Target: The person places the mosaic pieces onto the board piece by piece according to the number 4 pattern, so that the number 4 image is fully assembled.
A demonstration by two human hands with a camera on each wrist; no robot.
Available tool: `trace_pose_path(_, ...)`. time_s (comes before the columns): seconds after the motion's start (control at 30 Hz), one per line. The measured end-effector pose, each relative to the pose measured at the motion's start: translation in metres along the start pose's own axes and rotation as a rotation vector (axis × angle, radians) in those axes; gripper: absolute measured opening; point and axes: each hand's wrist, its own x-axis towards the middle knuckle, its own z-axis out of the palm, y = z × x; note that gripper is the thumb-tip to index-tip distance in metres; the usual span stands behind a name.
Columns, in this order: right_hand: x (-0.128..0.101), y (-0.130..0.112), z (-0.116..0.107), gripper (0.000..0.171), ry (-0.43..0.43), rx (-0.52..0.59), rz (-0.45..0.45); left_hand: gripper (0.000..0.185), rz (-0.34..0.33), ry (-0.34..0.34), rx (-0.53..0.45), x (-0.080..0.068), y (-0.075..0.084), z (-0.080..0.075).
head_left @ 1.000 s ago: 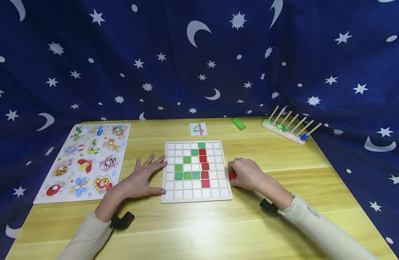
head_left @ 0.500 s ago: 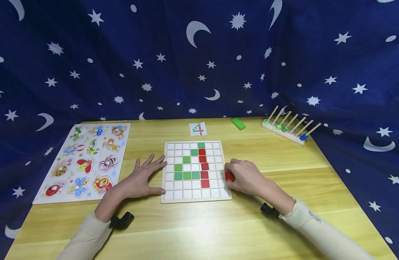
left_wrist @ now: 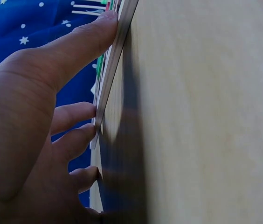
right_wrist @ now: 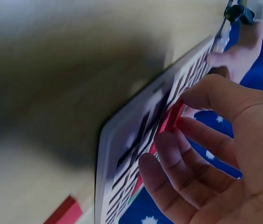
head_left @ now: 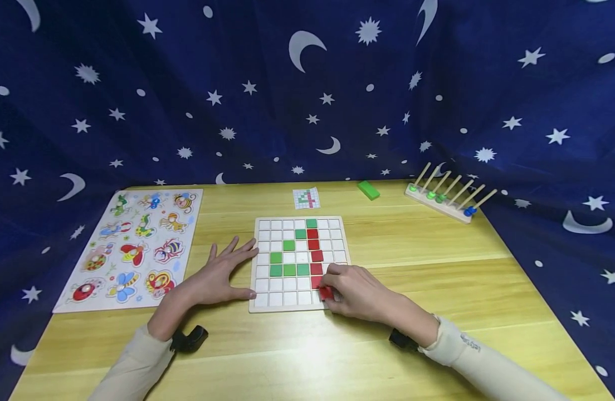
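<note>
A white grid board [head_left: 253,278] lies mid-table, with green tiles [head_left: 289,245] in a stepped line and red tiles [head_left: 313,244] in a column. My left hand [head_left: 214,278] rests spread at its left edge, thumb and two fingertips touching the rim in the left wrist view. Over the board's lower right part, my right hand [head_left: 357,292] pinches a red tile [head_left: 326,293] between thumb and fingers, just below the red column. The same red tile [right_wrist: 171,119] shows close over the grid in the right wrist view. My right hand hides some lower right squares.
A small card [head_left: 306,198] with a coloured grid pattern lies behind the board. A green block [head_left: 369,190] and a peg rack [head_left: 440,203] with beads stand back right. An insect puzzle board [head_left: 157,267] lies left. A red block [right_wrist: 65,212] lies on the table beside the board.
My right hand has moved left and slightly toward me, from beside the board's right edge to over its lower squares, carrying the red tile. My left hand has stayed in place.
</note>
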Motion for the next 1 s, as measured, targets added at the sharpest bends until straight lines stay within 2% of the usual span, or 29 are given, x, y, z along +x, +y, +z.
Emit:
trace_pose_path(0.27,0.0048,-0.0095,0.007,0.013,-0.022,-0.021,-0.022,0.095,0.001,-0.005,0.001,0.0001,-0.0003,0.0)
trace_pose_path(0.63,0.0079,-0.0103,0.0049,0.013,-0.066,-0.013,0.027,0.095,0.006,-0.002,-0.002,0.0001,-0.0005,-0.0001)
trace_pose_path(1.0,0.0068,-0.0087,-0.0003,0.012,-0.066,-0.019,0.042,0.095,0.003,0.001,0.001,-0.0001,-0.001,0.0)
